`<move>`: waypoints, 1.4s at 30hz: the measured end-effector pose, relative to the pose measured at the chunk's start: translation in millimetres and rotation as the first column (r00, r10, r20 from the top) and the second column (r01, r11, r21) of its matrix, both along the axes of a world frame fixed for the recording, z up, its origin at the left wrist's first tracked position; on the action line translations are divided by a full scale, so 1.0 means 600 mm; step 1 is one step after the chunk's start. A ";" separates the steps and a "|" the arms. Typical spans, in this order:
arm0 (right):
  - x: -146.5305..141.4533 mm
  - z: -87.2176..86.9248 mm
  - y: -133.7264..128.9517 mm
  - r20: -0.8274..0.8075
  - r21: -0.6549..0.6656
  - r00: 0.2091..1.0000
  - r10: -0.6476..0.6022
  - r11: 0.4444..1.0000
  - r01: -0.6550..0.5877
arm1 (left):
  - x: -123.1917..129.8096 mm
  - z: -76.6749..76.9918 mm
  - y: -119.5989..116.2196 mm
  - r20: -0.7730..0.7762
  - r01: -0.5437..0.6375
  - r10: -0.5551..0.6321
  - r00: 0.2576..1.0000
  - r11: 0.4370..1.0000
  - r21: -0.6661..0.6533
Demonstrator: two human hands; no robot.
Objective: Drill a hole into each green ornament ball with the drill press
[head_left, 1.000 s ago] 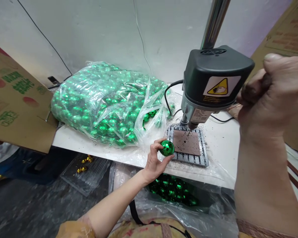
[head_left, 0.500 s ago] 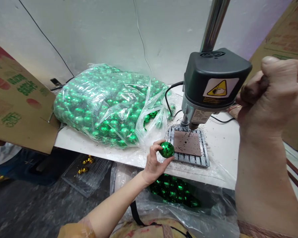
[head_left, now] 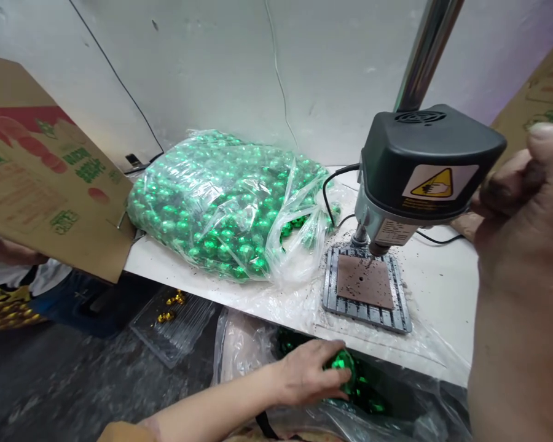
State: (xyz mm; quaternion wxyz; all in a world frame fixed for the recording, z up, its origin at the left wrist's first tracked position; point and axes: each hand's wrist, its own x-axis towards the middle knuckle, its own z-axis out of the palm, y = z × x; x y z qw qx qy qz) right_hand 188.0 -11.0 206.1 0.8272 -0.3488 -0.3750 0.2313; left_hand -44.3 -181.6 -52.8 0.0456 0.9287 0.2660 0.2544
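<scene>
Left hand (head_left: 311, 373): fingers and thumb closed about a green ball (head_left: 341, 367), low in front of the table (head_left: 184, 279); a wrap from the side seems to suit so round and slick a thing.
Lower plastic bag (head_left: 239, 347): spread open beneath that hand, more green inside; probably set there to catch or keep loose balls.
Right hand (head_left: 529, 190): raised, well apart from the left, fingers curled beside the drill press (head_left: 428, 159); from where I stand, cannot tell what it grips.
Brown pad (head_left: 373, 288): flat on the slotted base under the bit, holed, strewn with dark shavings; presumably shields the metal.
Big bag (head_left: 212, 209): gathered end towards the press, perhaps for short reach.
</scene>
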 end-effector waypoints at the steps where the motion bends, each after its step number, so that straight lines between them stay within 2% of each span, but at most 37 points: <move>1: -0.001 0.001 -0.001 -0.016 -0.018 1.000 -0.001 1.000 0.001 | -0.005 -0.003 -0.011 -0.056 0.019 -0.020 0.998 0.999 -0.028; 3: -0.003 0.003 -0.002 -0.034 -0.053 0.999 0.002 0.999 -0.003 | -0.016 -0.003 -0.017 -0.031 0.029 -0.034 0.999 0.990 -0.139; 5: -0.003 0.004 -0.003 -0.034 -0.074 0.999 0.005 0.997 -0.007 | -0.028 0.006 0.003 0.114 0.004 0.017 0.993 0.984 -0.178; 7: -0.002 0.004 -0.004 -0.025 -0.081 1.000 0.011 0.997 -0.013 | -0.040 0.028 0.056 0.240 -0.083 0.102 0.966 0.993 -0.086; 8: -0.001 0.003 -0.004 -0.014 -0.066 1.000 0.011 0.998 -0.012 | -0.046 0.044 0.094 0.260 -0.153 0.155 0.953 0.988 -0.030; 9: -0.001 0.002 -0.004 0.003 -0.037 1.000 0.011 0.999 -0.011 | -0.053 0.062 0.136 0.244 -0.244 0.244 0.938 0.969 -0.034; 10: 0.000 0.001 -0.003 0.019 -0.004 1.000 0.010 1.000 -0.010 | -0.060 0.082 0.182 0.203 -0.358 0.368 0.908 0.930 -0.083; 11: 0.000 0.000 -0.003 0.033 0.027 0.999 0.007 1.000 -0.008 | -0.066 0.103 0.228 0.136 -0.480 0.498 0.856 0.865 -0.144; 13: 0.001 -0.004 -0.002 0.068 0.071 0.998 0.001 0.997 -0.006 | -0.078 0.141 0.313 -0.090 -0.694 0.697 0.712 0.677 -0.245; 15: 0.002 -0.007 -0.001 0.093 0.099 0.996 -0.008 0.995 -0.001 | -0.086 0.167 0.375 -0.165 -0.753 0.741 0.651 0.604 -0.262; 16: 0.002 -0.009 0.000 0.106 0.109 0.994 -0.011 0.994 -0.001 | -0.088 0.174 0.397 -0.186 -0.763 0.746 0.640 0.588 -0.268; 19: 0.005 -0.013 0.002 0.136 0.135 0.991 -0.019 0.991 0.001 | -0.093 0.177 0.426 -0.210 -0.764 0.740 0.639 0.579 -0.286; 24: 0.007 -0.015 0.004 0.166 0.171 0.986 -0.021 0.985 -0.008 | -0.102 0.171 0.414 -0.190 -0.740 0.728 0.659 0.582 -0.337; 26: 0.006 -0.014 0.005 0.174 0.179 0.984 -0.032 0.984 0.000 | -0.104 0.176 0.402 -0.141 -0.703 0.718 0.682 0.590 -0.398; 27: 0.006 -0.014 0.004 0.173 0.180 0.984 -0.034 0.984 0.003 | -0.103 0.179 0.395 -0.072 -0.649 0.709 0.701 0.594 -0.475; 28: 0.006 -0.014 0.004 0.167 0.178 0.986 -0.032 0.984 0.002 | -0.101 0.183 0.388 0.030 -0.556 0.699 0.715 0.593 -0.582; 29: 0.006 -0.014 0.004 0.157 0.175 0.987 -0.028 0.984 0.000 | -0.097 0.187 0.379 0.160 -0.412 0.689 0.707 0.585 -0.698; 30: 0.005 -0.013 0.004 0.148 0.173 0.989 -0.026 0.985 0.000 | -0.090 0.191 0.369 0.297 -0.225 0.683 0.667 0.565 -0.794; 32: 0.005 -0.013 0.004 0.143 0.163 0.989 -0.026 0.987 0.003 | -0.071 0.195 0.346 0.485 0.145 0.691 0.536 0.491 -0.859; 33: 0.004 -0.013 0.004 0.143 0.161 0.989 -0.028 0.987 0.004 | -0.059 0.195 0.334 0.531 0.282 0.702 0.475 0.450 -0.847; 35: 0.003 -0.013 0.005 0.140 0.157 0.990 -0.026 0.988 0.004 | -0.034 0.190 0.312 0.563 0.445 0.727 0.394 0.385 -0.809; 38: 0.003 -0.013 0.004 0.128 0.134 0.992 -0.011 0.991 -0.007 | 0.003 0.169 0.285 0.538 0.495 0.768 0.348 0.336 -0.801; 42: 0.006 -0.012 0.003 0.122 0.131 0.992 0.011 0.991 -0.027 | 0.040 0.139 0.264 0.529 0.395 0.764 0.370 0.386 -0.834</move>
